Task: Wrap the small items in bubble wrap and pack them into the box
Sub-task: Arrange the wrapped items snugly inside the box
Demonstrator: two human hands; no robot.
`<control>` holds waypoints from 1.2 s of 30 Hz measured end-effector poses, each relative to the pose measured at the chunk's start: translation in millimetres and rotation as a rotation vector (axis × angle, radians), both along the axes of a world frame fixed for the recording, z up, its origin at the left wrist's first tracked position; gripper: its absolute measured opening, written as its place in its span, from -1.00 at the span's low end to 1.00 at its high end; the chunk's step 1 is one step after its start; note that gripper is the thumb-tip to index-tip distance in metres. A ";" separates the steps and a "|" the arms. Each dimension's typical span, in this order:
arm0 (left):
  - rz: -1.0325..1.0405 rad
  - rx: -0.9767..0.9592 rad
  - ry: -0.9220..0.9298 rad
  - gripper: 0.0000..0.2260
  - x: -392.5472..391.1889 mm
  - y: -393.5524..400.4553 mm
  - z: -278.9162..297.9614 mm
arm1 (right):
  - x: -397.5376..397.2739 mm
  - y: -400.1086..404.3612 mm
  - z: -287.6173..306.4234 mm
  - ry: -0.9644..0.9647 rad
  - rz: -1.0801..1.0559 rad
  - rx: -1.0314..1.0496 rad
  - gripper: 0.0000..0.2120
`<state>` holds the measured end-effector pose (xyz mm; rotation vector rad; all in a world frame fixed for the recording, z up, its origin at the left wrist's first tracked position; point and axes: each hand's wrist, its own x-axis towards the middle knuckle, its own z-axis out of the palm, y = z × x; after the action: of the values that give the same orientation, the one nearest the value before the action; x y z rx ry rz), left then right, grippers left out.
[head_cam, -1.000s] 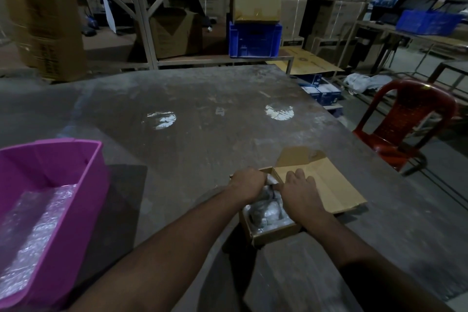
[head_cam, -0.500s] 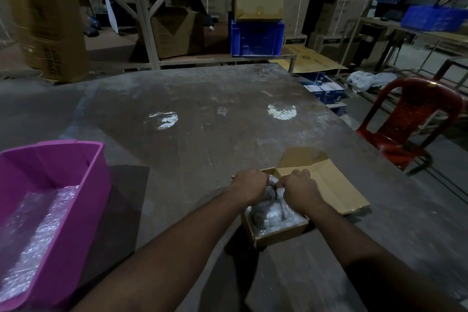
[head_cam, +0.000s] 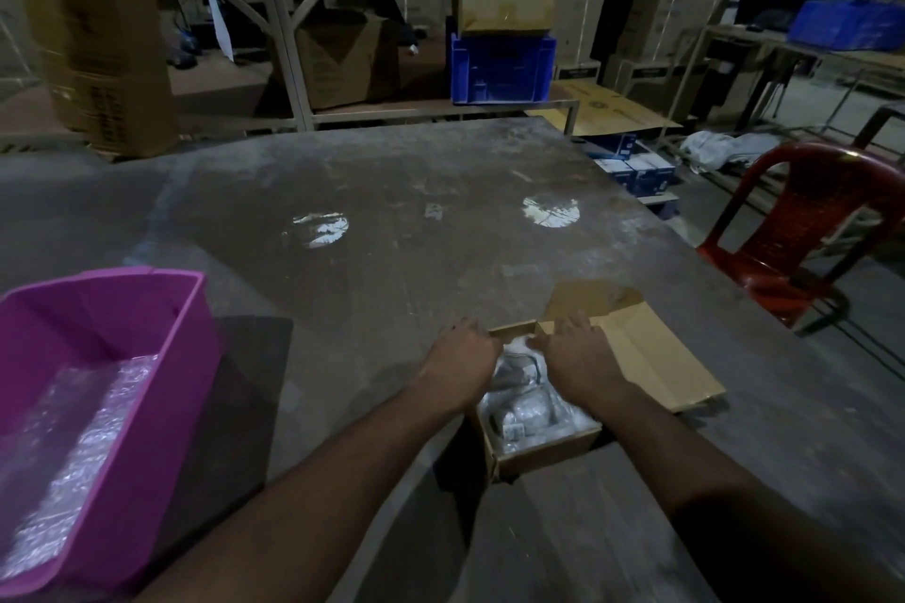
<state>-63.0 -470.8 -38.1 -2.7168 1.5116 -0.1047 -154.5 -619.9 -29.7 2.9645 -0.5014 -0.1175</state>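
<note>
We see both hands reaching forward and down, forearms converging from the bottom of the view toward the small cardboard box. The left hand sits at the box's left far corner, knuckles up, its fingers curled down over the edge toward the bubble-wrapped items inside; whether they actually pinch the wrap we cannot tell. The right hand lies palm down over the far right part of the box, fingers spread and fairly straight, pressing on the wrap and the rim. The two hands are close together, with only a narrow gap of wrap showing between them.

The wrapped bundle fills the box, pale and shiny, visible mostly in the near half. The box's lid flap lies open to the right on the tabletop. Well to the left stands a pink tub with sheets of bubble wrap inside. A red plastic chair stands beyond the tabletop's right edge.
</note>
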 end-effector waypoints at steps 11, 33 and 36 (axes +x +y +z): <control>0.023 -0.006 0.015 -0.78 0.2 -1.2 3.7 | 1.2 -4.2 0.5 0.026 -0.001 0.021 -0.57; 0.389 -0.576 0.260 -0.78 -13.7 72.5 34.1 | -27.8 82.6 3.2 -0.593 0.135 0.713 -0.65; 0.510 -0.679 0.231 -0.79 -25.9 114.6 41.9 | -13.1 116.5 4.1 -0.579 0.218 0.852 -0.65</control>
<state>-88.9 -356.2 3.8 -3.6752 0.8594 -0.3546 -167.6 -503.5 -25.5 3.8531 -0.1869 0.7536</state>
